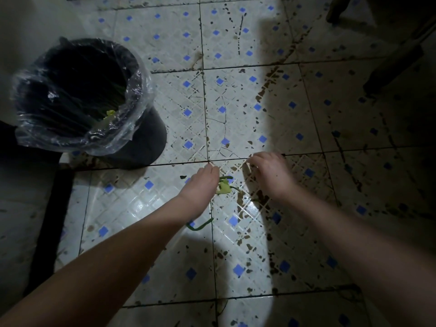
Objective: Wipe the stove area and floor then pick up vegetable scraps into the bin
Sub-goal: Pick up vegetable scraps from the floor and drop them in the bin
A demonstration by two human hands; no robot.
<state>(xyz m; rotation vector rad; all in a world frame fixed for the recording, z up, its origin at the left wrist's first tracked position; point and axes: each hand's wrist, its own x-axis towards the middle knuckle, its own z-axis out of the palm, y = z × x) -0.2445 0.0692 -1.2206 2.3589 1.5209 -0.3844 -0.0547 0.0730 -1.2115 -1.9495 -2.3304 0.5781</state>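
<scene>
My left hand (200, 187) reaches down to the tiled floor (165, 208), fingers pointing away from me. A pale green vegetable scrap (224, 188) sticks out at its thumb side, and it seems to be held there; the thumb is hidden. My right hand (269, 173) is just to the right of the scrap, fingers curled down with their tips on the tile and nothing visible in them. A thin green strip (200, 226) lies on the floor under my left forearm. The black bin (146, 142) with a clear plastic liner stands at the left, with a green scrap (109, 114) inside.
The floor tiles are white with blue diamonds and covered in dark brown stains (266, 86), thickest to the right. A dark mat edge (52, 220) runs along the left. Dark furniture legs (396, 64) stand at the upper right in shadow.
</scene>
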